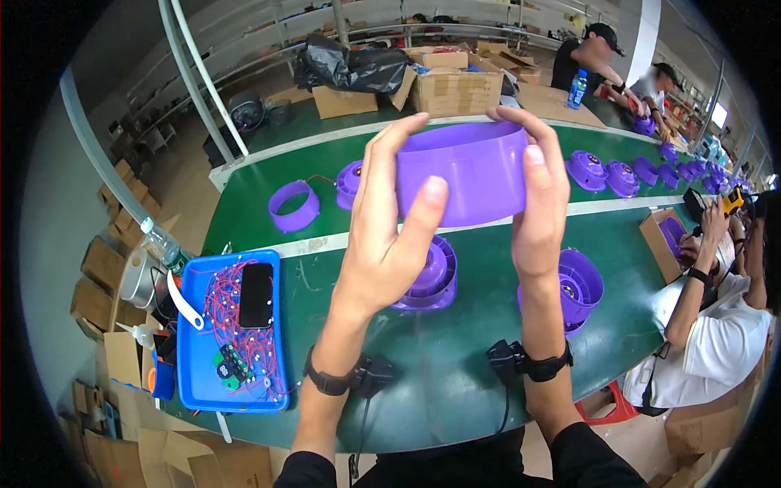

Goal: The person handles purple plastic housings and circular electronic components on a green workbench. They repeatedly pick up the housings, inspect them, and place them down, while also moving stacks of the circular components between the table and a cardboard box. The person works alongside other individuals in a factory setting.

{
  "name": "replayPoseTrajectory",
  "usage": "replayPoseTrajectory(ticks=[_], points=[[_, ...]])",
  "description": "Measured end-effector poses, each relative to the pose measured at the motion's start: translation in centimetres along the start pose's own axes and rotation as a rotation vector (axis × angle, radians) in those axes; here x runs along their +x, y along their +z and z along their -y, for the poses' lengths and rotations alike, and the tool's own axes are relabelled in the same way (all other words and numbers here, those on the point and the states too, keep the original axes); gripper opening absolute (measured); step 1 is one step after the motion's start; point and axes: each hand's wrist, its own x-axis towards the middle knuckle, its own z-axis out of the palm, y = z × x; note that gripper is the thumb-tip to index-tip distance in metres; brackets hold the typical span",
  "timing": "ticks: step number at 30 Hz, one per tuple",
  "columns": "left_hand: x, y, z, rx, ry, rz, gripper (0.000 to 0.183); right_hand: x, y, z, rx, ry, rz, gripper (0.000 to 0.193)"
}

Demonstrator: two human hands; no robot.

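My left hand [376, 236] and my right hand [540, 211] hold a wide purple plastic ring [462, 180] between them, raised above the green table [358, 423]. The left thumb presses on its front wall, and the right fingers wrap its right side. Directly below the ring, a purple round housing [439, 285] stands on the table, partly hidden by my left hand. Beside my right forearm is another purple housing [582, 285], with ribs inside and its left side covered by the arm. Dark straps with small black devices sit on both wrists.
A blue tray [189, 370] on the left holds red wires, a black phone [256, 295] and green circuit boards [233, 366]. A loose purple ring [294, 206] and several purple housings line the green strip behind. Cardboard boxes [460, 91] stand beyond; co-workers [708, 342] work at right.
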Motion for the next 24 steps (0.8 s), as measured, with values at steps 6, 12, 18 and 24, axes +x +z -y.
replayPoseTrajectory(ticks=[6, 12, 18, 24], points=[[0.2, -0.1, 0.1, -0.047, 0.006, -0.020, 0.040, -0.1, 0.0, -0.8, -0.041, -0.094, -0.092, 0.045], [0.0, -0.5, -0.4, 0.111, -0.047, 0.056, 0.093, -0.3, 0.6, -1.3, 0.015, -0.126, -0.145, 0.039], [0.5, -0.8, -1.4, -0.324, -0.270, -0.011, 0.102, -0.2, 0.9, -1.0, -0.124, -0.282, -0.068, 0.045], [0.5, -1.1, -1.1, -0.358, -0.189, -0.027, 0.102, -0.4, 0.8, -0.6, -0.034, -0.230, -0.025, 0.062]])
